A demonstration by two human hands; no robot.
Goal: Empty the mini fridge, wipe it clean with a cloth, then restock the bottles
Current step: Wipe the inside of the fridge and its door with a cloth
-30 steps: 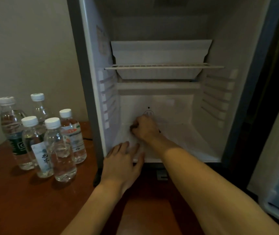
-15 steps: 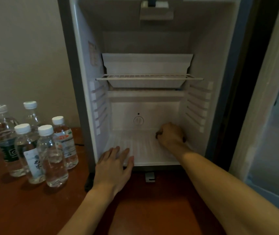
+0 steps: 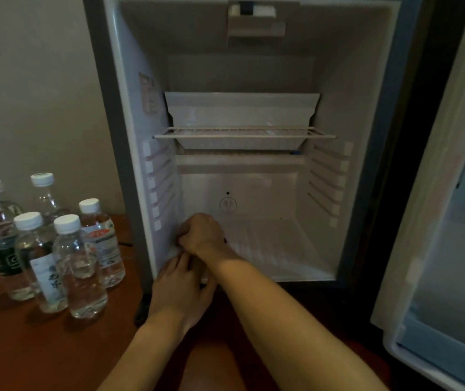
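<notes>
Fingers of the right hand (image 3: 201, 234) are clenched in a fist at the lower left corner of the white mini fridge (image 3: 254, 108), pressed where the ribbed floor meets the left wall; half a second ago this hand was at the lower right of the floor, so it has swept across to the left. Whether a cloth sits under the fist cannot be told, since none shows. The left hand (image 3: 182, 289) lies flat and released on the front lip of the fridge floor, just below the right wrist, and has shifted only a little toward the left corner since then. Five clear plastic water bottles with white caps (image 3: 67, 258) stand grouped on the reddish-brown wooden table (image 3: 28, 348) at the lower left of the frame, as before. A white wire shelf (image 3: 244, 134) spans the middle of the fridge, and the open white fridge door (image 3: 451, 193) fills the right edge.
</notes>
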